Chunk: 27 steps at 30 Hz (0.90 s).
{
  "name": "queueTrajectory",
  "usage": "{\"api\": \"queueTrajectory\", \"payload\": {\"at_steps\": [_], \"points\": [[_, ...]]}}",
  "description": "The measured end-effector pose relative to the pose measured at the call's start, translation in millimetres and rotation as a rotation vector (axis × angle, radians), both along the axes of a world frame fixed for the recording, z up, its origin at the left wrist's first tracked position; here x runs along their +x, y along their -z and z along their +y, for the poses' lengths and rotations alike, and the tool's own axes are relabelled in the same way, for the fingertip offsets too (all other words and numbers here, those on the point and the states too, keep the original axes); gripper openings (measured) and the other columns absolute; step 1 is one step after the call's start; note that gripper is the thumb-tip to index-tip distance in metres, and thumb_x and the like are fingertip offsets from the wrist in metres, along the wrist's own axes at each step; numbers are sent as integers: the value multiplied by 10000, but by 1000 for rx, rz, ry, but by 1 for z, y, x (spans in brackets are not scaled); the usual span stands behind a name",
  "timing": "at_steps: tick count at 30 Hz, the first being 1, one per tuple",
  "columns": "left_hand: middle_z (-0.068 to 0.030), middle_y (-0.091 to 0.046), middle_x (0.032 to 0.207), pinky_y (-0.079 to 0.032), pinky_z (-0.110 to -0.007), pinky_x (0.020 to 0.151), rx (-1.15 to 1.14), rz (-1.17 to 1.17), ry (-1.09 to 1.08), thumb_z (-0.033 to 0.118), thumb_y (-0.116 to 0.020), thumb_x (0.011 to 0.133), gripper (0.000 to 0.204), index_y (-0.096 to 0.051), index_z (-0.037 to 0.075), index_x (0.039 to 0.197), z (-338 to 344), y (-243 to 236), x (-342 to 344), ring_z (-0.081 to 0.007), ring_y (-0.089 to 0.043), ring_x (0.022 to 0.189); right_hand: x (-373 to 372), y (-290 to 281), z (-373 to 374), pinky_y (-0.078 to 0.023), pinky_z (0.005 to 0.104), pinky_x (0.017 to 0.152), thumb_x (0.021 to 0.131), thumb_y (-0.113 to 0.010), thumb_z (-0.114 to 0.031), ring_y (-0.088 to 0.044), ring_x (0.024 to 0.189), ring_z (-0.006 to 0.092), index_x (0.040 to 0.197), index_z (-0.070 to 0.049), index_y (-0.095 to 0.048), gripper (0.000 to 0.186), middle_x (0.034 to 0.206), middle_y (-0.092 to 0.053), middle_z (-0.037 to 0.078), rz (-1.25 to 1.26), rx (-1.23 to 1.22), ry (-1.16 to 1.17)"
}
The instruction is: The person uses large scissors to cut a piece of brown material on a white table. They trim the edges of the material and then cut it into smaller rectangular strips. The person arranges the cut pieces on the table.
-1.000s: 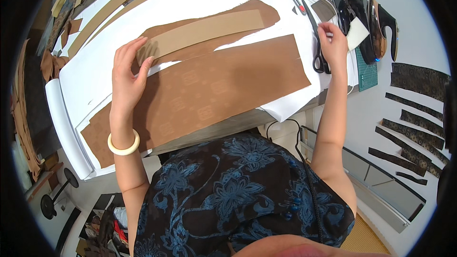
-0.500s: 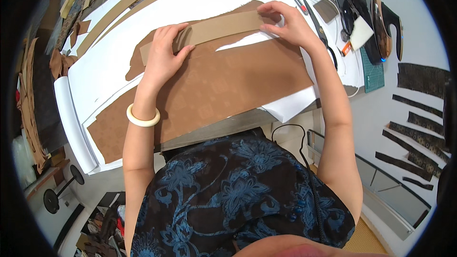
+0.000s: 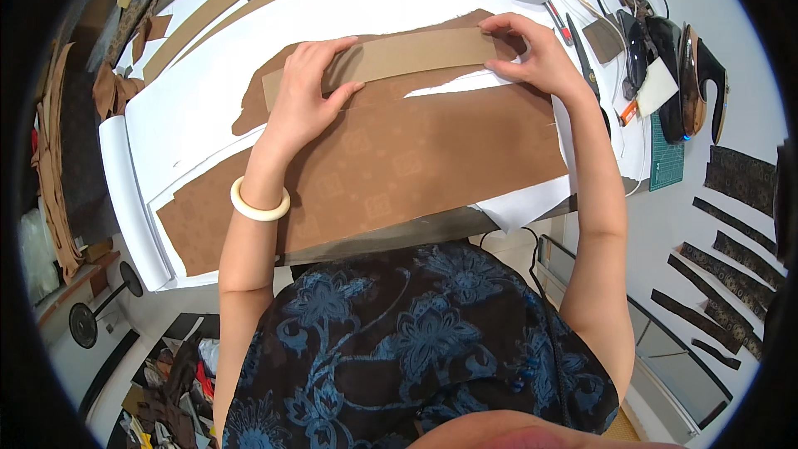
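Observation:
A long tan strip, like stiff card [image 3: 424,51], lies flat on an irregular dark-brown piece of patterned material [image 3: 474,20]. My left hand [image 3: 314,87] spans the strip near its left end, fingertips at the far edge and thumb at the near edge. At the right end, my right hand [image 3: 536,54] grips it the same way, fingers curled over the far corner and thumb by the near one. Closer to me spreads a larger brown sheet with a faint pattern [image 3: 449,145], which could be leather or cloth. White paper shows through a narrow gap between the brown pieces.
White paper [image 3: 199,116] covers the table, its left edge rolled up [image 3: 133,199]. Tan strips [image 3: 241,2] lie at the far left. On the right are large scissors [image 3: 582,54], a red-handled knife [image 3: 557,21], an orange cutter [image 3: 629,112], an iron [image 3: 706,83] and a green cutting mat [image 3: 667,150].
The whole view has shifted slightly, so the table appears a little farther right and lower. Both hands keep the same hold on the strip, which has barely moved against the brown material.

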<state>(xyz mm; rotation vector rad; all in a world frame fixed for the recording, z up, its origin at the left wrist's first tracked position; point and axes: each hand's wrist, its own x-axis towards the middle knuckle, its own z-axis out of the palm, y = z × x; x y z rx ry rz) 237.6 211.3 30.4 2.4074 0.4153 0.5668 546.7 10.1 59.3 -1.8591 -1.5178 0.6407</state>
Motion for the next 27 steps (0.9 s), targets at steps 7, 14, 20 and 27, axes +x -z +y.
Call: {"api": "queueTrajectory", "payload": {"at_steps": [7, 14, 20, 27], "points": [[-85, -670, 1244, -444, -418, 1041, 0, -21, 6, 150, -810, 846, 509, -625, 84, 1316, 0, 2, -1, -296, -586, 1186, 3, 3, 0, -566, 345, 967, 810, -828, -64, -692, 1025, 196, 1228, -58, -650, 455, 1119, -708, 64, -15, 36, -23], [-83, -670, 1259, -441, -418, 1048, 4, -7, 9, 157, -825, 838, 532, -624, 89, 1327, -1, 0, -2, -297, -588, 1189, 2, 2, -1, -540, 348, 985, 799, -835, -104, -679, 1053, 200, 1253, -65, -657, 489, 1153, -714, 62, -2, 1, 1], [-106, -678, 1275, -488, -387, 1044, -227, -44, -148, 148, -759, 925, 424, -642, 68, 1325, 8, -17, -21, -256, -640, 1189, 4, 8, 0, -516, 334, 1015, 796, -836, -106, -665, 1099, 196, 1268, -61, -656, 508, 1201, -707, 67, -64, -21, -7], [-67, -751, 1153, -510, -312, 1013, -258, -167, -341, 8, -587, 997, 246, -686, 10, 1222, 69, -25, -100, -157, -677, 1108, -2, 3, -1, -524, 359, 1049, 771, -840, -27, -669, 1181, 225, 1277, -31, -642, 543, 1243, -703, 95, -72, 6, -12]]}}
